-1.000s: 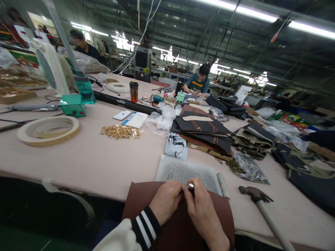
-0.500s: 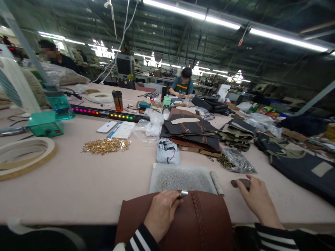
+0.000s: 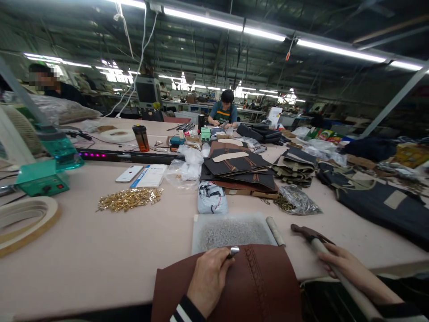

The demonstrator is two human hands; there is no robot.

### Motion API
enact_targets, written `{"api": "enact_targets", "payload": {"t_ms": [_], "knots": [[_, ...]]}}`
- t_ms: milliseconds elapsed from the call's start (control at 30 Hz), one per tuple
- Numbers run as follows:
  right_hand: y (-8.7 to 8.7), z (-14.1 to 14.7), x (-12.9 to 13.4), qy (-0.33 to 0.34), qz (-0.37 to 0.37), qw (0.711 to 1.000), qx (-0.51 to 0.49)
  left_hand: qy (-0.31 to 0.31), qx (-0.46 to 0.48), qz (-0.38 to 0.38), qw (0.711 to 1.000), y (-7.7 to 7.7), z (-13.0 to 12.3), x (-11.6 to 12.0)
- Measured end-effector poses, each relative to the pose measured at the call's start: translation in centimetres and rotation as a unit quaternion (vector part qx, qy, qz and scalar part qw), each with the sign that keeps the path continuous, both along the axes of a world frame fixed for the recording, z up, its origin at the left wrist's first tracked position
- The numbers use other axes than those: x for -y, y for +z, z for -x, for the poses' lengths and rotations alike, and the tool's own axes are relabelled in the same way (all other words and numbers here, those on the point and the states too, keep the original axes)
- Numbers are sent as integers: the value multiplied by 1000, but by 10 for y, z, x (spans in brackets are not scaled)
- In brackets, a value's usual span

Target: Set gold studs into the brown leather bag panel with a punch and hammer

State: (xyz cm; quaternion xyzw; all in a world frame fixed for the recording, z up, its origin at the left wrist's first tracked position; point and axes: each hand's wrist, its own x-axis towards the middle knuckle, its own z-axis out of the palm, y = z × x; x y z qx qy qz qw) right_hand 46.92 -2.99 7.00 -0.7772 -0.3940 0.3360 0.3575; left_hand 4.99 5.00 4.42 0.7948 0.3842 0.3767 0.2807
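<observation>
My left hand [image 3: 208, 279] rests on a brown leather panel [image 3: 275, 284] with a stitched, embossed band. Its fingers are closed round a short metal tool with a shiny round end [image 3: 234, 251]; the rest of that tool is hidden in the hand. To the right, my right hand [image 3: 348, 268] is closed on the pale handle of a hammer [image 3: 317, 243], whose dark brown head points away from me above the tabletop. The panel's far edge overlaps a speckled grey slab [image 3: 234, 230]. Beside the slab lies a grey roll-shaped rod [image 3: 275, 231].
Beyond the slab sit a plastic-wrapped bundle [image 3: 212, 197] and stacked dark leather panels [image 3: 239, 167]. A bag of metal fittings [image 3: 298, 201] lies right; gold fittings [image 3: 129, 199], a phone [image 3: 129, 173] and tape rolls [image 3: 28, 219] lie left. A co-worker [image 3: 224, 112] sits across the table.
My right hand has moved from the hammer's head to its handle, and the hammer now shows in that grip. My left hand stays on the leather with the metal tool. The view has shifted slightly right.
</observation>
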Motion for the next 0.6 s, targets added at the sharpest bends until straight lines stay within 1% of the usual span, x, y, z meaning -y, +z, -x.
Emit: {"api": "enact_targets", "payload": {"t_ms": [33, 100, 133, 167, 233, 267, 300, 367, 400, 467, 533, 600], "knots": [[10, 14, 1, -18, -30, 999, -17, -1, 2, 1, 1000, 0, 0, 0], [33, 45, 4, -52, -96, 994, 6, -3, 3, 5, 1000, -1, 0, 1], [45, 61, 6, -52, -120, 991, 14, -4, 2, 7, 1000, 0, 1, 1], [57, 76, 8, -27, -128, 991, 8, -4, 0, 10, 1000, 1, 1, 1], [82, 105, 12, 73, -102, 992, -14, -3, -4, 12, 1000, 3, 1, 1], [94, 117, 13, 122, -92, 988, 1, -1, -8, 14, 1000, 4, 0, 1], [105, 129, 14, 161, -103, 981, 42, -1, -12, 15, 1000, 5, 0, 1], [123, 150, 14, 233, -145, 950, 153, -1, -23, 15, 1000, 5, 0, 1], [130, 159, 13, 264, -166, 929, 202, -2, -27, 14, 1000, 5, 0, 1], [139, 175, 10, 317, -184, 893, 260, -3, -32, 11, 999, 4, -1, 0], [143, 185, 6, 354, -177, 876, 275, -2, -32, 9, 999, 3, -1, 1], [146, 191, 3, 378, -160, 868, 278, 0, -30, 8, 1000, 2, 0, 1]]}}
